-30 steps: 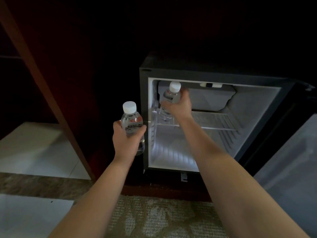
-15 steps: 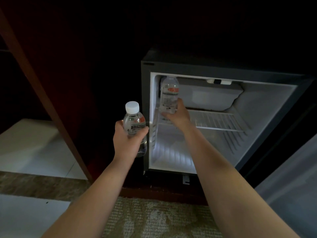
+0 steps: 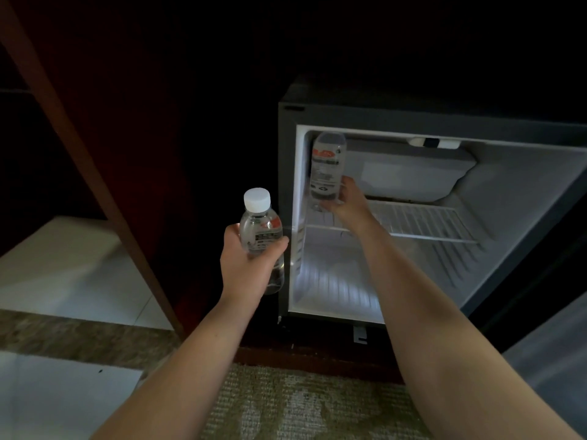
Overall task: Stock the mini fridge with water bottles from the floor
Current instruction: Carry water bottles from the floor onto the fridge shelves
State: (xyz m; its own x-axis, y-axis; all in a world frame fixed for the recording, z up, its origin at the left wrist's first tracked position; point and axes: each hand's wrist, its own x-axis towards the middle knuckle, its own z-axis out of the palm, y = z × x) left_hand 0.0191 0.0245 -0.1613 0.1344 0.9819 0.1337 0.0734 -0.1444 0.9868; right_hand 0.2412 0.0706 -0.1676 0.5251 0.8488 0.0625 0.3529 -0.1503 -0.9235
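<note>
The mini fridge (image 3: pixel 381 117) stands open in a dark cabinet, its white inside lit, and both hands are busy with water.

The right hand (image 3: pixel 347 203) reaches deep into the upper part and grips the first bottle (image 3: pixel 327 166) low down, with its fingers (image 3: pixel 343 185) curled round the right side near the base. This bottle stands upright with its long axis vertical, at the 9 o'clock end of the wire shelf (image 3: pixel 422 222), close against the left wall and just beside the freezer box (image 3: pixel 406 176). Its cap is hidden behind the top edge of the opening. From the hand, the bottle rises toward 11 o'clock. I cannot tell whether its base already sits on the wires or hangs just above them.

The left hand (image 3: pixel 246 265) waits outside, at 9 o'clock from the fridge's left edge, wrapped round the middle of the second bottle (image 3: pixel 260 230). This one is also upright, white cap on top and base below the palm. It hangs above the carpet (image 3: pixel 286 404), touching nothing but the hand.

My reading is that the first bottle is being set down and wants only a release. The free shelf runs from it toward 3 o'clock, so the second bottle must travel that way, past the door frame. The left hand is the nearer one for it, but the right forearm lies across the opening and will likely need to clear first.
</note>
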